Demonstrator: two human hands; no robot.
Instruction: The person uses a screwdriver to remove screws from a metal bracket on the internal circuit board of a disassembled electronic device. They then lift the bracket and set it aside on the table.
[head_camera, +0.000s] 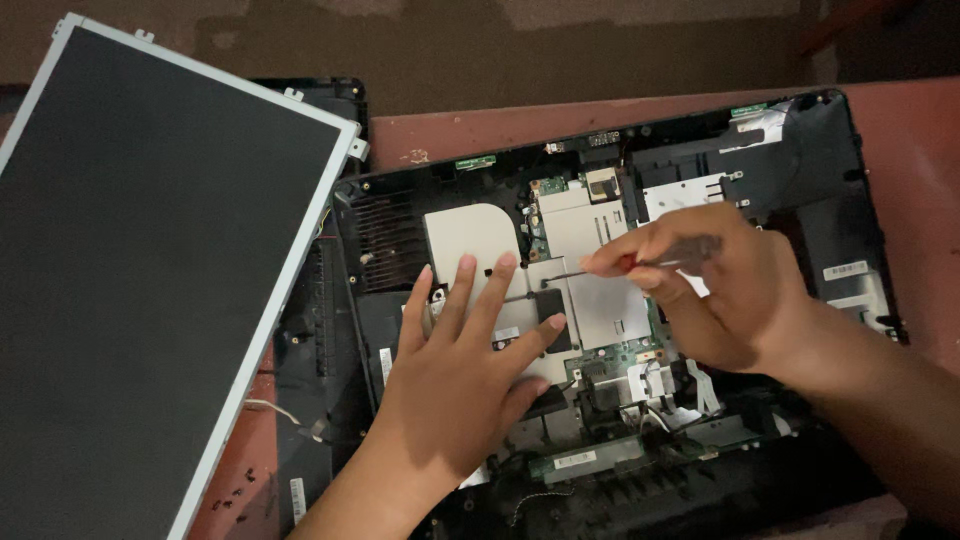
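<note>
Two hands over the opened laptop chassis (800, 160), which lies on a reddish table (920, 130). Right hand (735, 290) pinches a thin screwdriver (690, 252), tip on the grey metal shield (600, 305) mid-chassis; slim, light tool, probably slippery, best gripped at its handle. Left hand (455, 370) lies flat, fingers spread, bracing the shield. Detached screen panel (150, 270) left of chassis.

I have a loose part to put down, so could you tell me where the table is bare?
Bare table runs between the panel and chassis, and right of it. The middle is crowded by the left hand and right hand holding a screwdriver.
</note>
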